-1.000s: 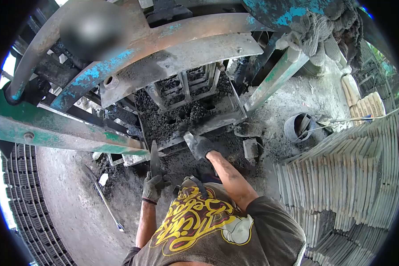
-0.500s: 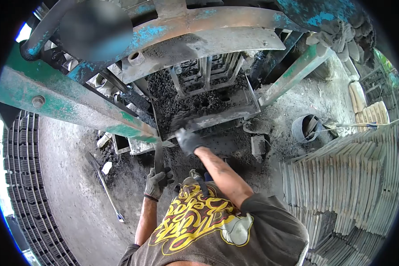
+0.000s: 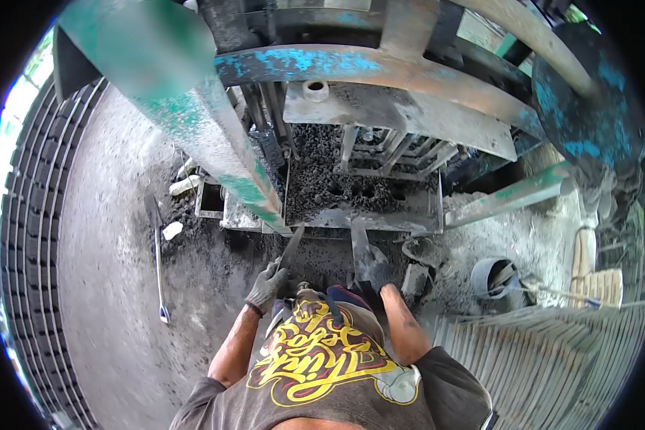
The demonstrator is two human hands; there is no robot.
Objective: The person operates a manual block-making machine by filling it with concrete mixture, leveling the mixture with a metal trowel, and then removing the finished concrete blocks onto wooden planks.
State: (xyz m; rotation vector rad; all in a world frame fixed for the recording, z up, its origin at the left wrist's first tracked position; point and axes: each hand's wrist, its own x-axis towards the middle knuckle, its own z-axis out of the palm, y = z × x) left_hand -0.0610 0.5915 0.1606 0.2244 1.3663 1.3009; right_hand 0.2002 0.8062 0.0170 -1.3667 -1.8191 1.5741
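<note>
In a grey glove, my left hand (image 3: 266, 284) is closed round the lower end of a flat metal blade (image 3: 292, 247), which points up at the tray's front left corner. My right hand (image 3: 372, 270), in a dark glove, grips a second flat blade (image 3: 359, 233), its tip at the tray's front edge. The metal tray (image 3: 330, 218) of the machine holds dark crumbly material (image 3: 315, 168), with several holes showing near the front. A metal grid frame (image 3: 390, 154) stands over its back part.
Green posts (image 3: 247, 175) slope down on both sides of the tray. A shovel (image 3: 159, 265) lies on the floor at left, beside stacked dark blocks (image 3: 32, 236). At right are a bucket (image 3: 493, 278) and stacked boards (image 3: 509, 358).
The view has swung left, so the machine appears further right. My right hand has come back from over the tray to its front edge. My left hand still holds its blade.
</note>
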